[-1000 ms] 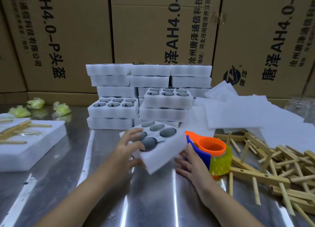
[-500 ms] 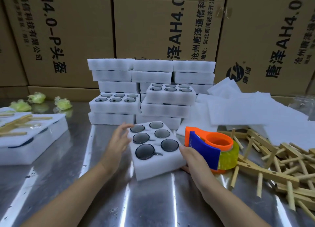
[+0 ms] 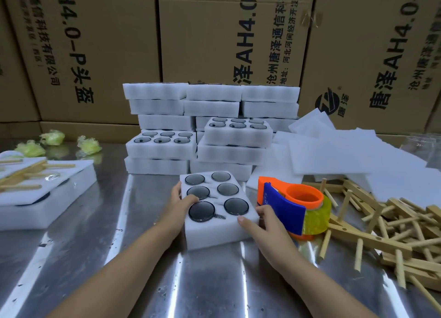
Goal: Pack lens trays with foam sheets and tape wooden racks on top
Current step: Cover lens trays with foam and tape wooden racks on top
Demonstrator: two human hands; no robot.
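A white foam lens tray (image 3: 214,231) with several dark round lenses lies flat on the metal table (image 3: 100,258) in front of me. My left hand (image 3: 180,201) holds its left edge, thumb over the top. My right hand (image 3: 261,218) grips its right front corner. An orange and blue tape dispenser (image 3: 293,205) with yellow tape stands just right of the tray. Thin white foam sheets (image 3: 346,157) are heaped at the back right. Wooden racks (image 3: 386,224) lie piled at the right.
Stacked foam trays (image 3: 210,126) stand behind the tray, in front of large cardboard boxes (image 3: 214,43). A packed tray with a wooden rack on top (image 3: 35,186) sits at the left. Crumpled yellow-green tape wads (image 3: 52,138) lie at the back left.
The tray was tilted up in both hands; it has come down flat on the table, and both hands have shifted along its sides.
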